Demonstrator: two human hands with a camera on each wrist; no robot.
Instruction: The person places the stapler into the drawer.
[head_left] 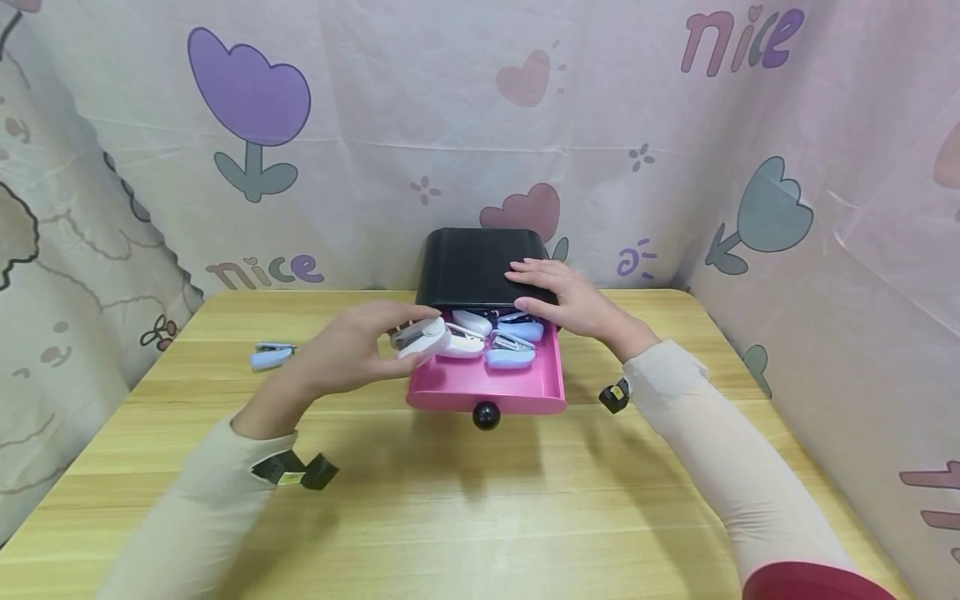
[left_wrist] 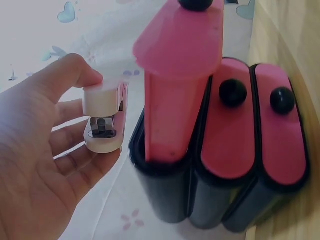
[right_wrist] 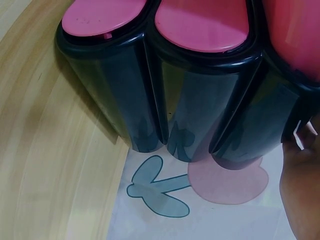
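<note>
My left hand (head_left: 348, 350) pinches a small white stapler (head_left: 425, 337) between thumb and fingers, at the left edge of a pulled-out pink drawer (head_left: 487, 403). Seen in the left wrist view, the white stapler (left_wrist: 102, 117) stays apart from the drawer front (left_wrist: 180, 45). Inside the drawer lie several staplers, among them a white stapler (head_left: 461, 343) and a light blue stapler (head_left: 512, 358); those farther back are partly hidden. My right hand (head_left: 566, 302) rests with extended fingers on the black drawer cabinet (head_left: 480, 262), at its right side.
One light blue stapler (head_left: 272, 357) lies on the wooden table (head_left: 465, 517), left of my left hand. Two lower pink drawers, a middle drawer (left_wrist: 227, 135) and a bottom drawer (left_wrist: 282, 132), are closed. A printed curtain (head_left: 375, 117) hangs behind the cabinet.
</note>
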